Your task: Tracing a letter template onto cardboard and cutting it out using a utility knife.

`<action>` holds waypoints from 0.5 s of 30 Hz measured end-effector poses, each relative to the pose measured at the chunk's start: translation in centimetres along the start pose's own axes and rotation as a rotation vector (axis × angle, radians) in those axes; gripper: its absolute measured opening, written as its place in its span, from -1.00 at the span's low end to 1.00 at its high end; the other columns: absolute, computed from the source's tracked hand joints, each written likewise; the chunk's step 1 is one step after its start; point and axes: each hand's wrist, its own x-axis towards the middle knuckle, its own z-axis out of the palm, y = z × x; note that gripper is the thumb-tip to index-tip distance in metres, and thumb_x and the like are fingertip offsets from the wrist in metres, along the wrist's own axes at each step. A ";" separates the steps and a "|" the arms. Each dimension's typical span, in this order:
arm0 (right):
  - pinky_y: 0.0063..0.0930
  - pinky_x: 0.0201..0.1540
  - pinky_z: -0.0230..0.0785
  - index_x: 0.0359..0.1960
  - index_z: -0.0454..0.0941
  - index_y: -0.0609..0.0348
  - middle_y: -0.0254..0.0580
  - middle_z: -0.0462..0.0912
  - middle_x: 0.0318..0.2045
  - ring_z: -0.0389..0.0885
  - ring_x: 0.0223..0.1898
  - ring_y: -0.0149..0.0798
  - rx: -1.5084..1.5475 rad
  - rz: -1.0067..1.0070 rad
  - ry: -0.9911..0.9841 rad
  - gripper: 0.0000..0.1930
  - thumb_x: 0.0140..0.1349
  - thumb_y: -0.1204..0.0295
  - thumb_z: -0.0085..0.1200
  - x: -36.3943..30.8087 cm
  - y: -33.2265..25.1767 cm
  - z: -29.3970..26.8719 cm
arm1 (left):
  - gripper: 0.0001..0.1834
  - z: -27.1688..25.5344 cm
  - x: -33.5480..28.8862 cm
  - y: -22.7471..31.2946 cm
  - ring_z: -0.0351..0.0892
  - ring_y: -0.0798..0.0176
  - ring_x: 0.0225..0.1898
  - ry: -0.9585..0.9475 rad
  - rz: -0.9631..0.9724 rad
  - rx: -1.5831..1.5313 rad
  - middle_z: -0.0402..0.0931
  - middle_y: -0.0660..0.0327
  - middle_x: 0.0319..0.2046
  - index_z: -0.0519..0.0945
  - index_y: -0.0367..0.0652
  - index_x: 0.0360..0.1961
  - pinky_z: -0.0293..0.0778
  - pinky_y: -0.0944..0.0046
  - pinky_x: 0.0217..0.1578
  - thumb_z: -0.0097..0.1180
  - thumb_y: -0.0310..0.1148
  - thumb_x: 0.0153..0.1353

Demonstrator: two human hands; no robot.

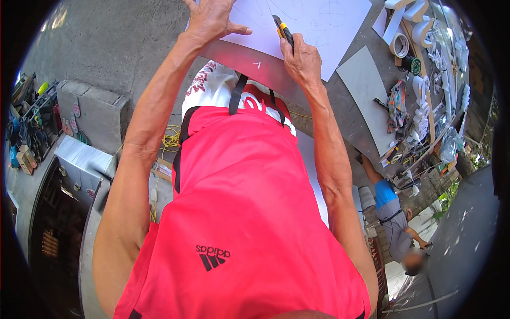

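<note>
A white sheet [332, 34] with thin drawn lines lies in front of me on a shiny grey surface [249, 63], at the top of the head view. My right hand [304, 61] is closed around a black and yellow utility knife [285, 33]. The knife points up and to the left over the sheet, its tip close to a drawn line; whether it touches cannot be made out. On the sheet's left part, my left hand [210, 21] is spread with its thumb stretched out, holding nothing. The top edge of the picture cuts off some of its fingers.
Right of the sheet lies a pale grey panel [366, 98]. Beyond it are a tape roll [399, 45], white cut-out shapes [421, 106] and mixed scraps. Another person [392, 212] is farther right. A concrete block [87, 109] and a yellow cord [171, 139] are at left.
</note>
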 end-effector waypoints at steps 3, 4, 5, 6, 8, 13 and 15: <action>0.10 -0.41 0.45 -0.34 0.45 0.22 0.10 0.60 -0.64 0.65 -0.53 0.24 -0.063 0.012 -0.009 -0.69 0.40 0.19 0.05 0.4 -0.2 0.3 | 0.35 2.2 -0.4 -1.0 -0.32 -0.58 0.51 0.031 -0.034 -0.056 -0.24 -0.07 0.59 0.20 0.36 0.52 -0.13 -0.75 0.29 0.61 0.20 -0.41; 0.10 -0.41 0.45 -0.33 0.45 0.22 0.11 0.60 -0.65 0.65 -0.53 0.24 -0.047 0.025 -0.011 -0.69 0.40 0.19 0.05 0.4 -0.1 0.4 | 0.34 2.6 -0.4 -1.3 -0.32 -0.58 0.51 0.065 -0.021 -0.099 -0.25 -0.05 0.59 0.22 0.37 0.51 -0.12 -0.74 0.29 0.61 0.19 -0.42; 0.10 -0.41 0.45 -0.33 0.44 0.23 0.12 0.60 -0.65 0.65 -0.52 0.25 -0.032 0.038 -0.012 -0.69 0.40 0.19 0.05 0.4 0.0 0.5 | 0.34 3.0 -0.5 -1.5 -0.33 -0.57 0.51 0.101 -0.007 -0.140 -0.26 -0.02 0.60 0.24 0.38 0.50 -0.12 -0.74 0.29 0.62 0.18 -0.44; 0.10 -0.41 0.45 -0.33 0.44 0.23 0.12 0.60 -0.65 0.65 -0.52 0.25 -0.037 0.038 -0.019 -0.69 0.40 0.19 0.05 0.4 0.1 0.6 | 0.34 3.2 -0.4 -1.6 -0.33 -0.57 0.51 0.098 -0.012 -0.147 -0.26 -0.02 0.60 0.24 0.38 0.50 -0.12 -0.74 0.29 0.62 0.18 -0.44; 0.09 -0.42 0.46 -0.31 0.44 0.23 0.13 0.60 -0.66 0.65 -0.53 0.25 -0.011 0.030 -0.028 -0.69 0.40 0.20 0.05 0.4 0.2 0.6 | 0.32 3.4 -0.3 -1.7 -0.33 -0.56 0.52 0.110 -0.008 -0.154 -0.28 0.02 0.60 0.26 0.40 0.49 -0.11 -0.72 0.30 0.62 0.17 -0.45; 0.09 -0.43 0.45 -0.30 0.43 0.23 0.14 0.59 -0.66 0.65 -0.54 0.26 -0.011 0.033 -0.037 -0.70 0.41 0.20 0.05 0.5 0.3 0.8 | 0.33 3.5 -0.4 -1.6 -0.35 -0.55 0.52 0.100 -0.014 -0.169 -0.28 0.02 0.60 0.25 0.40 0.50 -0.11 -0.72 0.31 0.63 0.17 -0.45; 0.10 -0.43 0.45 -0.30 0.43 0.23 0.14 0.59 -0.66 0.65 -0.53 0.26 -0.007 0.034 -0.035 -0.69 0.41 0.20 0.05 0.5 0.2 0.8 | 0.33 3.5 -0.3 -1.6 -0.35 -0.55 0.52 0.096 -0.014 -0.168 -0.28 0.02 0.60 0.25 0.40 0.50 -0.10 -0.72 0.31 0.63 0.17 -0.45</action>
